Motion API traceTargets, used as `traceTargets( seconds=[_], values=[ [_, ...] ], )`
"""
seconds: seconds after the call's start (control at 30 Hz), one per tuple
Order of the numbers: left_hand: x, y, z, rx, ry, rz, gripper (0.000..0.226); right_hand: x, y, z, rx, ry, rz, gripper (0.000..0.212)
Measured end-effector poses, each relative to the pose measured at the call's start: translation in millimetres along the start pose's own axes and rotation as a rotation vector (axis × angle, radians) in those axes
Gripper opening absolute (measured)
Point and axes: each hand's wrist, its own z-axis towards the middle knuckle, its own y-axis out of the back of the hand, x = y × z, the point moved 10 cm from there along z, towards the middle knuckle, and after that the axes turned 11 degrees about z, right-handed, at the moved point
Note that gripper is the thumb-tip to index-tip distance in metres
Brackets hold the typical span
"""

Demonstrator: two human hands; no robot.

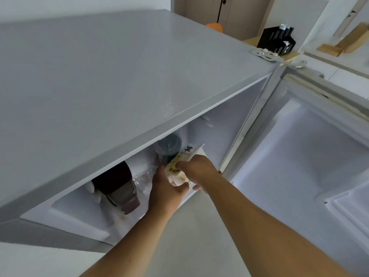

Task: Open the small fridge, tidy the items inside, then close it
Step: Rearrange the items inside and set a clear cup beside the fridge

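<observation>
The small grey fridge (103,80) stands open, and its door (295,156) is swung out to the right. Both my hands reach into the compartment and hold a white carton (188,151) with black characters and a yellow label. My left hand (165,188) grips its lower left side, my right hand (196,166) wraps over its top and right side. Behind the carton stands a clear bottle with a dark cap (168,145). A dark brown bottle (117,184) lies to the left, with a clear bottle (143,179) beside it.
The fridge top hides most of the interior. A white object (90,186) peeks out left of the dark bottle. The inner door shelf (347,204) sits low on the right. A black box (276,40) stands on a wooden surface behind the fridge.
</observation>
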Motion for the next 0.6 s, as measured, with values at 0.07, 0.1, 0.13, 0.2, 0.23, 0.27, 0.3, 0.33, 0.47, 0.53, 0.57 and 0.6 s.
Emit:
traceTargets(
  seconds=[0.07, 0.1, 0.13, 0.2, 0.23, 0.27, 0.3, 0.33, 0.47, 0.53, 0.57, 0.6],
  values=[
    [3, -7, -2, 0.006, 0.01, -0.014, 0.078, -4, 5, 5, -0.003, 0.002, 0.02, 0.021],
    [6, -10, -3, 0.011, 0.03, -0.025, 0.069, -5, 10, 7, -0.014, 0.011, 0.017, 0.016],
    [8, -14, -4, 0.019, 0.057, -0.05, 0.061, -5, 15, 10, -0.026, 0.023, 0.003, 0.012],
    [15, -26, -2, 0.031, 0.104, -0.096, 0.052, -6, 24, 17, -0.045, 0.045, -0.028, 0.011],
    [16, -30, -3, 0.036, 0.115, -0.113, 0.051, -4, 28, 19, -0.053, 0.066, -0.053, 0.011],
    [16, -34, -3, 0.046, 0.122, -0.129, 0.051, -1, 32, 21, -0.067, 0.091, -0.093, 0.012],
    [15, -39, -2, 0.056, 0.129, -0.144, 0.052, 2, 36, 24, -0.09, 0.116, -0.146, 0.013],
    [15, -45, -1, 0.06, 0.137, -0.159, 0.052, 5, 41, 28, -0.116, 0.141, -0.201, 0.015],
    [9, -69, 5, 0.114, 0.223, -0.378, 0.056, 19, 50, 42, -0.18, 0.236, -0.401, 0.022],
    [2, -81, 6, 0.164, 0.269, -0.517, 0.058, 26, 53, 48, -0.212, 0.282, -0.468, 0.022],
    [-1, -87, 9, 0.193, 0.281, -0.567, 0.059, 29, 54, 52, -0.232, 0.299, -0.483, 0.022],
    [-4, -93, 12, 0.218, 0.289, -0.599, 0.061, 31, 56, 56, -0.248, 0.312, -0.485, 0.022]
  ],
)
